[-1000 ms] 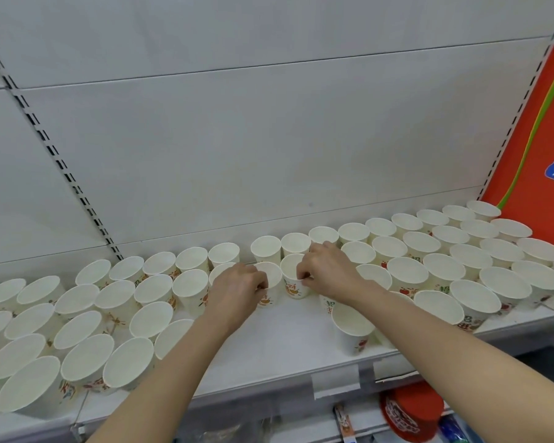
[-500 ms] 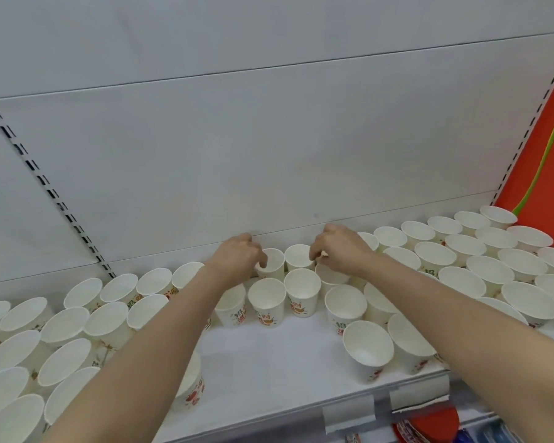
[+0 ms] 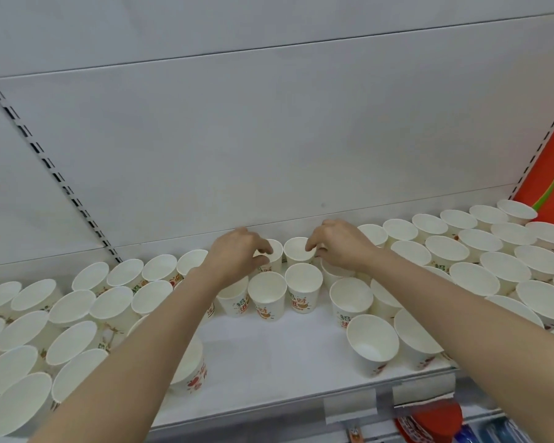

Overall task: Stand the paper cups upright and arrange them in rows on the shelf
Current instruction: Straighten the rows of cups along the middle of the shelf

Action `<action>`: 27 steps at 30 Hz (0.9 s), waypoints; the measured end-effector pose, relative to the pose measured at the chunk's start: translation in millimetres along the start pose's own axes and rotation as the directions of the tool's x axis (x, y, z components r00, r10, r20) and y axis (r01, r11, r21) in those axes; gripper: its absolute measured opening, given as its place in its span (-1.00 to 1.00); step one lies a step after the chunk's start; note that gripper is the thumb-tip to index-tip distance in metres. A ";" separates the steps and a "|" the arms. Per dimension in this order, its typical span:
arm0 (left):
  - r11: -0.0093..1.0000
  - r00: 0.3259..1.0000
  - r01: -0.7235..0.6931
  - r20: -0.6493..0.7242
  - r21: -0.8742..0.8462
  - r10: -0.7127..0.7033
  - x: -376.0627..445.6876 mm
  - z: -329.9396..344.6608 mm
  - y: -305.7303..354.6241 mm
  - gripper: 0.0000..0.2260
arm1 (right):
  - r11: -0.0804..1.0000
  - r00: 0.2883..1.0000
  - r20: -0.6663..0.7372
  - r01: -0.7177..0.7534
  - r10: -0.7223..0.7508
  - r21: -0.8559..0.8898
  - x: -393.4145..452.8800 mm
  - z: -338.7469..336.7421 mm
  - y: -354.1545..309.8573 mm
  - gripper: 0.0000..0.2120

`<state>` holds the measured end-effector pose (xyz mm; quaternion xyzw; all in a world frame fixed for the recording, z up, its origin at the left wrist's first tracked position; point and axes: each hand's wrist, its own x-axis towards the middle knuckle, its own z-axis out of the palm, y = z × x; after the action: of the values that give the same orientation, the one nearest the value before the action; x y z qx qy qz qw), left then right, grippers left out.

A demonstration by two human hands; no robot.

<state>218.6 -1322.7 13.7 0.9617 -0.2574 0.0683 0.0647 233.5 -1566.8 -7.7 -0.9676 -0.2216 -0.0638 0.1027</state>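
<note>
Reaching to the back of the white shelf (image 3: 269,356), the left hand (image 3: 234,260) pinches the rim of a back-row cup (image 3: 274,255) between thumb and forefinger, fingers curled around it. The right hand (image 3: 339,247) hooks its curled fingers over the rim of the neighbouring cup (image 3: 296,251), just beside the first. Both cups stand upright against the back panel (image 3: 269,139). Other paper cups (image 3: 474,251) stand upright in rows on both sides, with two more (image 3: 267,294) directly in front.

single head-worn view, looking forward and down, close over a white shelf (image 3: 269,356), wide-angle bend at edges
</note>
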 end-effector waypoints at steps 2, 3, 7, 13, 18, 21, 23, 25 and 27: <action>0.994 0.998 0.043 -0.030 -0.103 -0.046 -15.1 -9.6 3.8 -0.81 | 0.996 0.996 -0.089 0.026 -0.019 0.083 -11.8 -7.2 -7.0 -0.83; 0.991 0.999 0.047 -0.004 -0.122 -0.048 -22.9 -13.5 6.0 -0.79 | 0.991 0.993 -0.110 0.064 -0.051 0.119 -18.6 -11.3 -12.7 -0.87; 0.998 0.988 0.053 0.146 -0.031 -0.047 -44.9 -11.6 24.1 -0.69 | 0.980 0.983 0.003 0.181 -0.182 0.086 -40.1 -13.7 -32.9 -0.76; 0.992 0.982 0.123 0.145 -0.023 -0.118 -47.3 7.3 34.7 -0.94 | 0.975 0.976 0.035 0.215 -0.213 -0.062 -45.9 -10.5 -40.7 -0.95; 0.978 0.982 0.179 0.085 -0.111 -0.170 -53.0 15.4 41.1 -0.92 | 0.965 0.975 -0.021 0.218 -0.223 -0.144 -51.4 -5.6 -39.5 -0.90; 0.978 0.985 0.173 0.033 -0.119 -0.171 -59.5 16.5 46.0 -0.89 | 0.954 0.966 -0.062 0.236 -0.251 -0.186 -53.4 4.0 -38.1 -0.86; 0.975 0.983 0.179 -0.008 -0.132 -0.182 -65.7 14.2 48.4 -0.85 | 0.952 0.963 -0.099 0.228 -0.252 -0.206 -54.7 6.6 -40.5 -0.92; 0.966 0.969 0.222 -0.080 -0.135 -0.233 -76.9 6.0 44.7 -0.84 | 0.957 0.946 -0.193 0.225 -0.259 -0.181 -56.4 6.5 -45.5 -0.94; 0.945 0.925 0.306 -0.198 -0.116 -0.324 -100.9 -6.0 34.2 -0.93 | 0.964 0.917 -0.295 0.248 -0.266 -0.100 -59.9 6.5 -56.8 -0.91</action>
<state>114.2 -1302.0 6.1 0.9740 -0.0936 0.1494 0.1420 155.5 -1540.2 -14.4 -0.9111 -0.3261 -0.2325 0.0974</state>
